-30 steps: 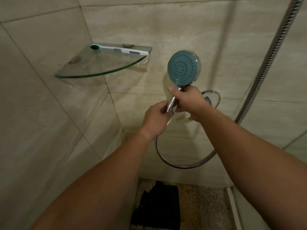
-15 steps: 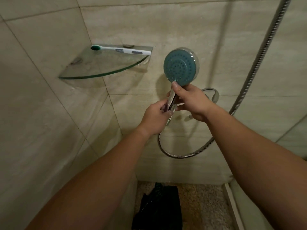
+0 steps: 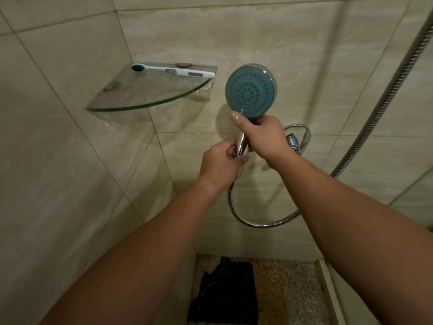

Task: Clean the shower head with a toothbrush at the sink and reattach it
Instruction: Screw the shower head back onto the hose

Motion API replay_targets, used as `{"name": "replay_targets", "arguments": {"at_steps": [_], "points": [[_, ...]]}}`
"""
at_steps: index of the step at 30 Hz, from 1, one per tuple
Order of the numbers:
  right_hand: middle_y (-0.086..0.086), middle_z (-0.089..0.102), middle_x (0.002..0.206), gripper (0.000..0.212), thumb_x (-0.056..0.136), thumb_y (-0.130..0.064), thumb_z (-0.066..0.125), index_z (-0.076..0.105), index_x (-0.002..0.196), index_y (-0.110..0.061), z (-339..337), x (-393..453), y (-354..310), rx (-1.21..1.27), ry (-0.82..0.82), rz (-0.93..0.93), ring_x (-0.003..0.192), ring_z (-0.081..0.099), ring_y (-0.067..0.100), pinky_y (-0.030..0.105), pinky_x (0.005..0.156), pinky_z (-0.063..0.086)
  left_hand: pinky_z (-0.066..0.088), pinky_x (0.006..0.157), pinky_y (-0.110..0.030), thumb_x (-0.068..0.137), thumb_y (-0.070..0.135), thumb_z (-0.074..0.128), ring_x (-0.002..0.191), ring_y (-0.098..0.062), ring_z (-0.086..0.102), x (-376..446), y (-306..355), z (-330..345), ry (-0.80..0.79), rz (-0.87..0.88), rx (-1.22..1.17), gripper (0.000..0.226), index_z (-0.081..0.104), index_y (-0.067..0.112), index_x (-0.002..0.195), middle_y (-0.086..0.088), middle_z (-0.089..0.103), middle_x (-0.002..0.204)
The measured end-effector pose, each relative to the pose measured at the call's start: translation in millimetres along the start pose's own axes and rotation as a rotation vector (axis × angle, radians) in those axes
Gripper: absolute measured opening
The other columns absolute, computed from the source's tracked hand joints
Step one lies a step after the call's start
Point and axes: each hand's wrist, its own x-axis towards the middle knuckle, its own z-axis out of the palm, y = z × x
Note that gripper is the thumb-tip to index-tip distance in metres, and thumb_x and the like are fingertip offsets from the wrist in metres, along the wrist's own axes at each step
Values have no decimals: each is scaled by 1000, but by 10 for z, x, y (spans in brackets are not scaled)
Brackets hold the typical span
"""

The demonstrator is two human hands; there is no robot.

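Shifted since the earlier frames: shower head (image 3: 250,90) sits slightly lower against the wall tiles, its blue face turned more squarely to the camera; both hands keep their grip on its handle.

Right hand (image 3: 262,134): fingers curled round the chrome handle directly below the shower head, thumb laid up the front with its tip touching the lower rim of the blue face. Forearm enters from the lower right, rising toward the shower head.

Left hand (image 3: 220,166): below the right hand, fingers curled and pinching the bottom end of the handle where the hose (image 3: 262,222) joins it. Forearm enters from the lower left, wrist bent slightly upward.

Shower head: held upright in front of the tiled wall, spray face toward the camera.

Hose: metal, loops down from beneath the left hand, curves right, then climbs to the upper right of the shower head.

Wall fitting (image 3: 297,139): chrome, just right of the right hand, partly hidden behind it.

Toothbrush (image 3: 173,71): white handle, green bristles, lying flat on the glass corner shelf (image 3: 150,103), left of the shower head.

Dark cloth (image 3: 225,292): on the pebbled floor, well below the shower head.
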Motion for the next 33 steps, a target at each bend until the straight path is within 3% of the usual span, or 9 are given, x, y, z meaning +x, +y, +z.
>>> {"name": "replay_targets", "arguments": {"at_steps": [3, 6, 10, 14, 19, 22, 27, 31, 33], "points": [[-6, 71, 64, 43, 66, -66, 74, 70, 68, -23, -62, -21, -45, -36, 73, 22, 69, 72, 13, 38, 66, 61, 51, 72, -37, 87, 15, 78, 64, -11, 53, 11, 28, 10, 26, 15, 77, 20, 74, 20, 106, -5, 68, 73], [5, 71, 64, 37, 70, -48, 69, 68, 66, -12, -119, -35, -54, -58, 93, 41, 65, 72, 22, 47, 64, 60, 46, 68, -32, 87, 14, 78, 62, -10, 50, -11, 78, 52, 25, 22, 110, 17, 73, 18, 103, 8, 60, 67], [9, 73, 69, 39, 74, -45, 71, 71, 76, -7, -227, -45, -23, -18, -16, 53, 65, 73, 24, 47, 65, 62, 49, 70, -31, 86, 15, 77, 64, -11, 54, -47, 82, 104, 24, 19, 124, 20, 73, 24, 104, 1, 69, 74], [12, 73, 87, 29, 90, -40, 70, 69, 98, -13, -400, -16, -4, 176, -317, 66, 79, 70, 25, 39, 75, 61, 56, 76, -38, 86, 14, 77, 68, -12, 61, -52, 98, 82, 30, 9, 76, 24, 74, 27, 105, -1, 77, 83], [29, 69, 100, 29, 93, -34, 68, 66, 104, -7, -441, 60, -9, 125, -334, 2, 85, 68, 37, 47, 83, 60, 59, 81, -44, 85, 11, 77, 71, -21, 66, -61, 184, 96, 59, 1, 67, 25, 74, 26, 104, -8, 77, 87], [32, 64, 108, 37, 91, -20, 71, 56, 125, -19, -426, 65, 35, 67, -425, -26, 101, 68, 41, 52, 89, 57, 60, 93, -47, 82, 11, 78, 92, -20, 76, -7, 196, 76, 72, -31, -40, 38, 73, 21, 117, 2, 80, 95], [-1, 72, 104, 28, 94, -26, 65, 64, 121, -16, -323, 39, 85, -123, -240, -125, 91, 69, 17, 41, 85, 58, 56, 104, -34, 87, -1, 76, 105, -11, 72, 91, 190, 48, 7, -4, -124, 48, 66, 8, 132, -4, 75, 117], [-2, 72, 101, 22, 96, -28, 60, 65, 117, -21, -234, 23, 212, -119, -129, -82, 89, 67, 17, 36, 82, 54, 56, 102, -37, 84, 7, 76, 104, -15, 73, 126, 216, 87, 27, -21, -120, 41, 72, 12, 125, -3, 78, 109], [-3, 72, 98, 19, 96, -29, 60, 66, 112, -21, -239, 52, 264, -127, -99, -75, 90, 66, 18, 35, 82, 52, 57, 99, -35, 90, -1, 72, 100, -15, 73, 148, 243, 80, 14, -29, -161, 35, 72, 8, 124, -8, 78, 109]]}}
